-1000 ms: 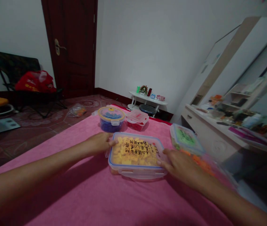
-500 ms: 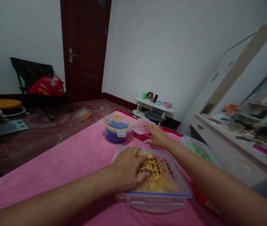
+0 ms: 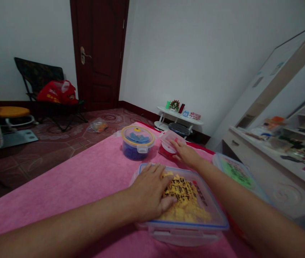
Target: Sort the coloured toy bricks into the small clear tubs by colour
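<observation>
My left hand (image 3: 152,191) lies flat, fingers spread, on the clear lid of a large rectangular food container (image 3: 192,215) with a blue seal. Yellow pieces show through its lid, which bears black writing. Farther off, my right hand (image 3: 186,154) grips the right side of a small clear-lidded food container (image 3: 167,138) with red contents, fingers on the lid and thumb lower at the near side. To its left stands a round food container (image 3: 137,143) with a yellow-rimmed lid and blue contents. Past my right forearm, a container with green contents (image 3: 235,173) is partly hidden.
A pink cloth (image 3: 88,179) covers the table under the containers. Red material shows beneath my right forearm. On the right is a cluttered white dresser (image 3: 265,168). A low white shelf (image 3: 179,114), a door (image 3: 100,71) and a folding chair with a red bag (image 3: 57,92) stand beyond.
The whole view has shifted slightly. The small red container appears turned a little, with my right hand farther along its right edge. My left hand stays on the large lid.
</observation>
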Demonstrator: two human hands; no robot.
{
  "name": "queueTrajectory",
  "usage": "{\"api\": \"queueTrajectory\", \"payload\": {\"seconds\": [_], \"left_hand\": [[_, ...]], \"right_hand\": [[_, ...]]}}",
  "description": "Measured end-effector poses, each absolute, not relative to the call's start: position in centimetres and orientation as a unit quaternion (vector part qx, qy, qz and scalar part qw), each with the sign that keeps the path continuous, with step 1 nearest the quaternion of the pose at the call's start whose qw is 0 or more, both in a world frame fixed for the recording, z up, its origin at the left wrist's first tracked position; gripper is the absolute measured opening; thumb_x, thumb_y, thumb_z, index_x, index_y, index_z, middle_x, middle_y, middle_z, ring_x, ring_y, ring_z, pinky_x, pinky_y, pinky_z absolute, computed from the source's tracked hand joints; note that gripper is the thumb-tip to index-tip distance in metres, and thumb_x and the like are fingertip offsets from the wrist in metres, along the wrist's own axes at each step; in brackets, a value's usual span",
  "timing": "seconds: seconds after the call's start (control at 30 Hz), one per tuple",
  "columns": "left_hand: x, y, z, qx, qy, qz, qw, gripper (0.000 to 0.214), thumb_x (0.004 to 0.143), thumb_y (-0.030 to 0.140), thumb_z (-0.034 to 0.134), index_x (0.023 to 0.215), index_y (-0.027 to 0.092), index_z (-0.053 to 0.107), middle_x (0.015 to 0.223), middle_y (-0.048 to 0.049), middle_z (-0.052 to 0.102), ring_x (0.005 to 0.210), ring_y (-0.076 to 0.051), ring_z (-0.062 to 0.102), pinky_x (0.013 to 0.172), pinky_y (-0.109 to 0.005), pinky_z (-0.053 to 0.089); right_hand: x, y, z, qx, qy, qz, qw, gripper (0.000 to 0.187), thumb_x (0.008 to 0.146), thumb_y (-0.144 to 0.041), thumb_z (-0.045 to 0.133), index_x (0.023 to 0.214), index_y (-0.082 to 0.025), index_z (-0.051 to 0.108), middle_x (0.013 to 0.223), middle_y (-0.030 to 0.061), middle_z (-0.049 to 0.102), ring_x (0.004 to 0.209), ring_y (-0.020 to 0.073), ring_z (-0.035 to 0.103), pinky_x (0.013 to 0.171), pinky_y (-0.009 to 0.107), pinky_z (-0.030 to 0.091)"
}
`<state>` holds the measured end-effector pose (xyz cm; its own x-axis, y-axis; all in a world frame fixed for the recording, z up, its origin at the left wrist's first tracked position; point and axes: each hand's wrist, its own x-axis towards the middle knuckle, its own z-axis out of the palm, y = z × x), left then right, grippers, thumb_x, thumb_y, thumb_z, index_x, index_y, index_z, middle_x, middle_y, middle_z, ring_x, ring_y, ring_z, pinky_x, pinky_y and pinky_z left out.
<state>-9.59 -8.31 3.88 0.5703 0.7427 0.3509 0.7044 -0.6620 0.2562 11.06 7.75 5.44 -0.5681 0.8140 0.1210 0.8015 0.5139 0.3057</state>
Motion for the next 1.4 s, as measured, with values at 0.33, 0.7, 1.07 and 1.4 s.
{"api": "queueTrajectory", "payload": {"seconds": [0.33, 0.7, 1.07, 1.4], "left_hand": [[-9.6, -8.4, 4.3, 0.886, 0.405, 0.218, 0.054, 0.056, 0.085, 0.054, 0.046, 0.129, 0.019, 0.052, 0.131, -0.0157, 0.048, 0.119, -0.033, 0.045, 0.099, -0.052, 0.036], [-9.3, -8.5, 4.2, 0.889, 0.403, 0.211, 0.046, 0.055, 0.085, 0.052, 0.047, 0.128, 0.019, 0.052, 0.13, -0.0158, 0.049, 0.118, -0.033, 0.045, 0.098, -0.051, 0.037], [-9.4, -8.4, 4.1, 0.89, 0.407, 0.202, 0.044, 0.057, 0.086, 0.053, 0.044, 0.128, 0.016, 0.051, 0.131, -0.0176, 0.047, 0.12, -0.035, 0.043, 0.1, -0.053, 0.034], [-9.4, -8.5, 4.2, 0.892, 0.403, 0.201, 0.049, 0.056, 0.086, 0.053, 0.044, 0.127, 0.016, 0.052, 0.13, -0.0166, 0.048, 0.119, -0.033, 0.044, 0.098, -0.051, 0.036]], "right_hand": [[11.5, 7.5, 6.3, 0.451, 0.876, 0.164, 0.046, 0.062, 0.088, -0.046, 0.051, 0.139, -0.014, 0.038, 0.125, 0.0185, 0.058, 0.109, 0.0265, 0.058, 0.089, 0.033, 0.043], [10.3, 6.9, 7.0, 0.509, 0.847, 0.14, 0.057, 0.063, 0.085, -0.054, 0.05, 0.141, -0.025, 0.039, 0.133, 0.0122, 0.055, 0.116, 0.0287, 0.055, 0.088, 0.036, 0.045], [9.3, 6.6, 6.0, 0.523, 0.836, 0.166, 0.013, 0.056, 0.089, -0.053, 0.041, 0.14, -0.028, 0.042, 0.125, 0.0115, 0.061, 0.11, 0.0313, 0.057, 0.085, 0.039, 0.045], [9.7, 6.6, 5.6, 0.517, 0.844, 0.144, 0.001, 0.052, 0.09, -0.04, 0.042, 0.139, -0.024, 0.042, 0.129, 0.0107, 0.058, 0.112, 0.0286, 0.057, 0.088, 0.037, 0.044]]}}
